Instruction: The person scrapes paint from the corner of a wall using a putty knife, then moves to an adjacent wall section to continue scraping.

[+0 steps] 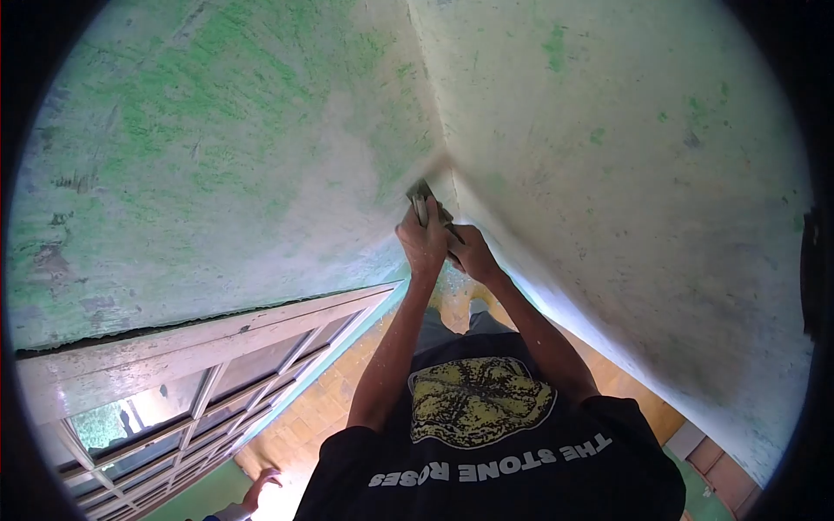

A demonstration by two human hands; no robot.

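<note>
From the black printed T-shirt (486,451), past the white window frame (200,347) at the left, both arms reach up to the left hand (423,246) and right hand (474,253), touching, fingers closed around a small flat tool (422,200) pressed into the corner of the green-flecked walls (261,130).

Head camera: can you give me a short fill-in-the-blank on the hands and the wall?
1. The left hand and the right hand hold a small tool at the ___ where two walls meet.
2. The wall bears patches of ___ paint.
3. The window frame lies on the ___ side of the view.
Missing words: corner; green; left.
</note>
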